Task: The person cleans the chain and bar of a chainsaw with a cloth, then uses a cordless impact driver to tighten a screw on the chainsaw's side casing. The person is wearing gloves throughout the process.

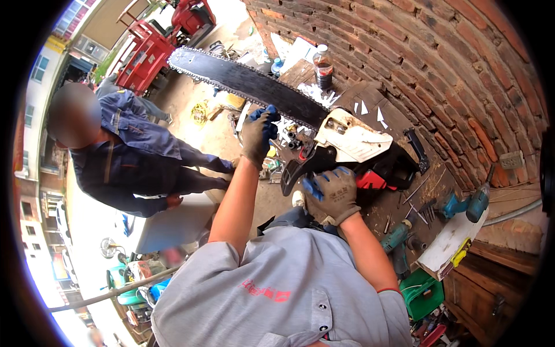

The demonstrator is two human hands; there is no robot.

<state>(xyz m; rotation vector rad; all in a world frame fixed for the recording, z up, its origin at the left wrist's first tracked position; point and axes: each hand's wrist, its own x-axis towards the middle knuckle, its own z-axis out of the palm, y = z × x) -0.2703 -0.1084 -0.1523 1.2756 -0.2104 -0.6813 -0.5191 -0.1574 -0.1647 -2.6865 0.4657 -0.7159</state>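
Observation:
A chainsaw with a long dark guide bar (248, 84) and a cream side cover (350, 137) lies on the workbench, its bar pointing to the far left. Toothed chain runs along the bar's edges. My left hand (259, 139), in a grey-brown glove with blue fingertips, is raised by the bar's near edge with its fingers curled. Whatever it may hold is hidden. My right hand (335, 194), gloved alike, is bent against the chainsaw's near side, beside the black handle (300, 170) and red-and-black housing (373, 178).
A bottle of dark liquid (323, 66) stands behind the bar, near the brick wall (439, 75). Cordless drills (477, 202) and loose tools lie at right. A person in dark blue workwear (144, 144) stands at left. A red vehicle (141, 58) is farther off.

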